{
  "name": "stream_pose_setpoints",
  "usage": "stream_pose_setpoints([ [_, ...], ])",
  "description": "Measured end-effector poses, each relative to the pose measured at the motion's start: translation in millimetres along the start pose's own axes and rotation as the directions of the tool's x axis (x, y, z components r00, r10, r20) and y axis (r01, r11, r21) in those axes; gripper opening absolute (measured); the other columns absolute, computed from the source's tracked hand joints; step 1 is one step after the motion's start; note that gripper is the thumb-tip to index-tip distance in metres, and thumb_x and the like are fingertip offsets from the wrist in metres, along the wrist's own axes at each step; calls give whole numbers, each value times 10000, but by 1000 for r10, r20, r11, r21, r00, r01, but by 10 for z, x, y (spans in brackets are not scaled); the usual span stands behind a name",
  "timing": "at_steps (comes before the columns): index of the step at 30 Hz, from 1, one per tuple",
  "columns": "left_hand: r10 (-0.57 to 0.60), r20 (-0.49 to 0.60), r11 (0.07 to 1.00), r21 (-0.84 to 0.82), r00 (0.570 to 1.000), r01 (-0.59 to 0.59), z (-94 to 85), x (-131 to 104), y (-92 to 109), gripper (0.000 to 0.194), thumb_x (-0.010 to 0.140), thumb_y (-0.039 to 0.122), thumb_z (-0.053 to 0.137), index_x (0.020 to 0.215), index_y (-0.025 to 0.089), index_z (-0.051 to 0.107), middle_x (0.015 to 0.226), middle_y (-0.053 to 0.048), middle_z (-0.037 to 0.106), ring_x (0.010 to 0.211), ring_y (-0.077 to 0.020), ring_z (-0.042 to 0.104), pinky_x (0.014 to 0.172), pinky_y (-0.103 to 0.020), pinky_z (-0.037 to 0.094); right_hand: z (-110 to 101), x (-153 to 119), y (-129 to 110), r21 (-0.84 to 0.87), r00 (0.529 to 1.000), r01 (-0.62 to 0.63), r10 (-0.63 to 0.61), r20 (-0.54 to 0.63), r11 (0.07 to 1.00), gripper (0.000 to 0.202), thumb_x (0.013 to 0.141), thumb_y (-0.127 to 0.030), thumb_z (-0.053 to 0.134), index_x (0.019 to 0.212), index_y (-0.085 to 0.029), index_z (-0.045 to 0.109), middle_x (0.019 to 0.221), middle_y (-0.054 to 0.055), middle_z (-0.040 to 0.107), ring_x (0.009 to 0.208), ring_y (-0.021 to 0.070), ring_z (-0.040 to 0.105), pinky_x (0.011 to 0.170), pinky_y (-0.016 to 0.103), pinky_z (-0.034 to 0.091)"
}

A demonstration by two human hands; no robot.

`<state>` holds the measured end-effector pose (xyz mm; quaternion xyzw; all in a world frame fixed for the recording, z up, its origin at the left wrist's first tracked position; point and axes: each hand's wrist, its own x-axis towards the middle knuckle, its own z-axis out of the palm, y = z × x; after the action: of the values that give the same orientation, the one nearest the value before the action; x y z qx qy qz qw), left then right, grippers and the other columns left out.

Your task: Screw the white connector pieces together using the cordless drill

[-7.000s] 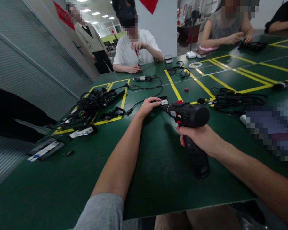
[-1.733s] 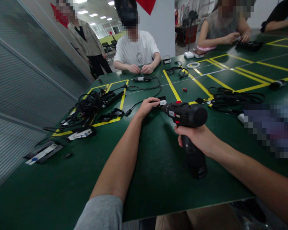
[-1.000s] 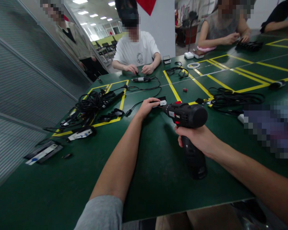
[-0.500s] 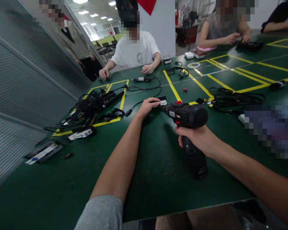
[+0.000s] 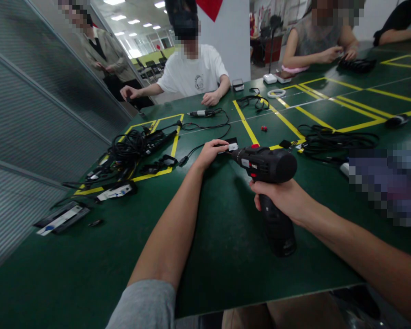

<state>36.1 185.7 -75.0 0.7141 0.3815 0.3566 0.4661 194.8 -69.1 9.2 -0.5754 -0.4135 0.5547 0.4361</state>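
My right hand [image 5: 277, 196] is wrapped round the grip of a black cordless drill [image 5: 269, 164] with red accents. The drill points left, its tip at a small black device [image 5: 232, 147] with a white label. My left hand [image 5: 210, 153] holds that device against the green table, fingers over its left part. The exact contact between the drill bit and the device is too small to make out. A thin black cable [image 5: 193, 151] runs from near the device to a plug beside my left hand.
Tangled black cables [image 5: 133, 146] lie at the left within yellow tape, with labelled black parts [image 5: 116, 191] nearer me. Coiled cables [image 5: 339, 139] lie at the right. Beyond are a pen-like tool [image 5: 202, 113] and glasses [image 5: 253, 101]. A person in white [image 5: 195, 73] sits across the table.
The person across the table has raised a hand and moved it left. The standing person behind has brought their hands up. My hands and the drill look unmoved.
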Motion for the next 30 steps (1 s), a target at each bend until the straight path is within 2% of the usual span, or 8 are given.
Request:
stream_pose_setpoints([
  [30,-1,-2,1000,-27,1000,1,13,-9,15,322,645,367,745,912,187,743,934,-36,706,902,-196,604,932,-344,440,-4,-4,-14,-3,1000,6,-6,6,1000,83,689,-204,629,752,-180,581,470,5,595,425,129,535,459,244,393],
])
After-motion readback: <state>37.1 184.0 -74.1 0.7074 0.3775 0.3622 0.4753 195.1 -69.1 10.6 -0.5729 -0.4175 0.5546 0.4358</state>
